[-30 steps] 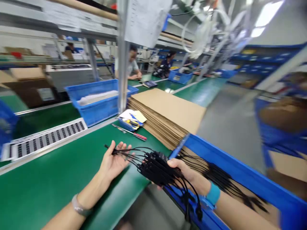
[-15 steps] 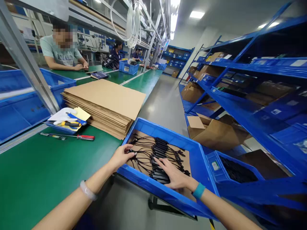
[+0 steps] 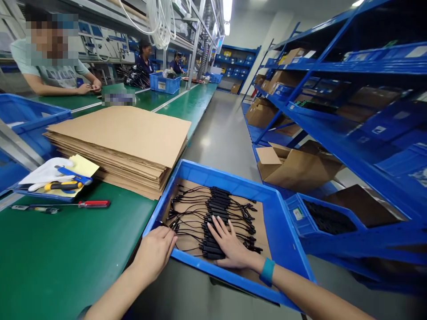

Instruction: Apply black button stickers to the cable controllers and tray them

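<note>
Black cables (image 3: 216, 205), just let go, lie in the blue crate (image 3: 213, 172), the right hand (image 3: 230, 249) open on them, the left hand (image 3: 155, 253) beside them, probably empty.

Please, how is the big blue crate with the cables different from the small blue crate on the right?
The big blue crate is clearly larger than the small blue crate. The big one has brown cardboard under black cables laid side by side; the small one holds a dark heap, too packed to tell apart. Only the small one shows a label. Both are open blue plastic crates with black contents.
</note>
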A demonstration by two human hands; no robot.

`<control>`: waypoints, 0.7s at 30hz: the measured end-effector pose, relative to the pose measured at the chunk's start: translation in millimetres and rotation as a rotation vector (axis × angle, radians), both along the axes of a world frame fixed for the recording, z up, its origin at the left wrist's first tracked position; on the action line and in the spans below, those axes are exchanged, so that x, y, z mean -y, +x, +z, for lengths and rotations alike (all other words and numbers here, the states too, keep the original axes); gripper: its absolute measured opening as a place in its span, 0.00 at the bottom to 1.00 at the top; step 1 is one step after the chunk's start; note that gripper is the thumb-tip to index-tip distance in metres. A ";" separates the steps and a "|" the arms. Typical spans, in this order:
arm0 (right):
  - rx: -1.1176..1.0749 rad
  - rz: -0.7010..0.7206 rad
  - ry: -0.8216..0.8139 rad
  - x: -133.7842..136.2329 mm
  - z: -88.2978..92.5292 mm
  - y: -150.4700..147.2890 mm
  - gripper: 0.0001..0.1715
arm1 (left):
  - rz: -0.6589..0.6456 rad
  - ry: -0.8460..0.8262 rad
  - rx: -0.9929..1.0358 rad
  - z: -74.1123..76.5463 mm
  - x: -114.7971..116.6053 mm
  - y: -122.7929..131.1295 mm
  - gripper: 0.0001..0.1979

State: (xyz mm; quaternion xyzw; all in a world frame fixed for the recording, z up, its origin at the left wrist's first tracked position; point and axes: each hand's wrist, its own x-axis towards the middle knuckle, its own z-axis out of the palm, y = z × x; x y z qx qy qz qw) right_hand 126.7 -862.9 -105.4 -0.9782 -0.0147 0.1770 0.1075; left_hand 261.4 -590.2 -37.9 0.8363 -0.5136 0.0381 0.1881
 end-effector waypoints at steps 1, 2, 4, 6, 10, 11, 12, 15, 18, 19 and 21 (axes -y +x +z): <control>-0.039 -0.006 0.011 0.8 5.8 3.0 0.70 | 0.005 -0.013 0.038 -1.1 0.0 -0.3 0.19; -0.079 -0.010 0.038 2.8 13.2 6.0 0.72 | 0.011 -0.023 0.072 -1.4 0.0 -0.5 0.19; -0.139 -0.020 0.130 11.7 31.8 10.7 0.72 | 0.018 -0.037 0.127 -0.4 0.3 -0.5 0.19; -0.099 -0.060 0.240 25.7 53.4 11.3 0.58 | 0.020 -0.039 0.162 1.8 1.2 -0.4 0.19; -0.047 -0.189 0.467 51.7 87.5 -0.7 0.15 | 0.026 -0.037 0.188 5.2 4.0 0.0 0.20; -0.130 -0.197 0.527 54.9 91.1 -4.7 0.11 | 0.027 -0.038 0.189 5.6 4.5 0.1 0.20; -0.232 -0.200 0.567 56.6 92.6 -8.2 0.09 | 0.028 -0.037 0.190 5.9 4.8 0.2 0.20; -0.410 -0.209 0.553 55.1 87.0 -13.3 0.05 | 0.027 -0.025 0.189 6.4 4.6 0.0 0.20; -0.436 -0.213 0.501 51.9 77.9 -11.5 0.05 | 0.025 -0.010 0.192 6.9 3.6 -0.8 0.20; -0.444 -0.212 0.505 51.5 75.8 -10.3 0.04 | 0.025 -0.008 0.193 7.0 3.3 -1.0 0.20; -0.464 -0.212 0.512 51.3 73.3 -8.6 0.04 | 0.023 -0.010 0.194 7.2 3.2 -1.1 0.20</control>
